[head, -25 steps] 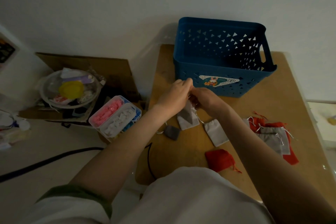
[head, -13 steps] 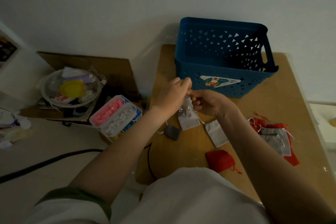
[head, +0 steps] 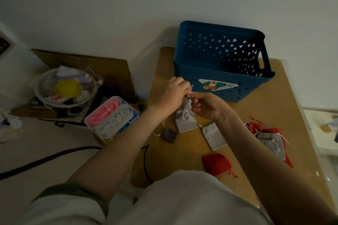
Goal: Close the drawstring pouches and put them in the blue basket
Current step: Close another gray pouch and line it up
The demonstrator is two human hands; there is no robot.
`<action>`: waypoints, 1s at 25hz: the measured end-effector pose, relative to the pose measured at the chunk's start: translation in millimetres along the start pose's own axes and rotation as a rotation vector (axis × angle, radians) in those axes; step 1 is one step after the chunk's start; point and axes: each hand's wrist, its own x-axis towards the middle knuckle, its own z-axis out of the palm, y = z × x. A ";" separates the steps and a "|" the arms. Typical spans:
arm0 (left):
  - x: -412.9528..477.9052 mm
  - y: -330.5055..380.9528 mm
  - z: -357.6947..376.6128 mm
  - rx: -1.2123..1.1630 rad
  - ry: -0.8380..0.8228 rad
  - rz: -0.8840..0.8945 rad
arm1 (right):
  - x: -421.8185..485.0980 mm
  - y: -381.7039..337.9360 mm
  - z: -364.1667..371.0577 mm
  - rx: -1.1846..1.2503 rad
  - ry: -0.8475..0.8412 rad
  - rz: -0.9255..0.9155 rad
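The wooden desk [head: 274, 115] carries the blue basket [head: 219, 74] at its 12 o'clock end. At the basket's 7 o'clock, the left hand [head: 170, 95] and right hand [head: 208, 105] each pinch the drawstrings of a grey pouch [head: 185, 123] that sits just below them. The basket's front sticker [head: 217, 85] shows a rabbit and reads "EP".

The basket [head: 219, 87] stands at the back of the tabletop [head: 278, 111]; the left hand [head: 172, 95] and right hand [head: 208, 106] meet just before it, holding the held pouch [head: 184, 124]. The left pouch [head: 170, 135] and right pouch [head: 213, 136] flank it, the near pouch [head: 216, 163] lies closer to the person, and the pouch heap [head: 270, 140] lies far right.
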 end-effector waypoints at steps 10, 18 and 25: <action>-17.4 -12.4 11.1 -0.123 -0.181 -0.199 | 22.2 14.8 -22.0 -0.111 0.201 -0.187; -27.6 -7.0 17.0 -0.408 -0.449 -0.510 | 15.0 29.4 -28.0 -0.406 0.159 -0.343; -43.8 -11.3 52.3 -0.556 -0.449 -0.801 | 19.1 56.4 -62.1 -0.544 0.293 -0.110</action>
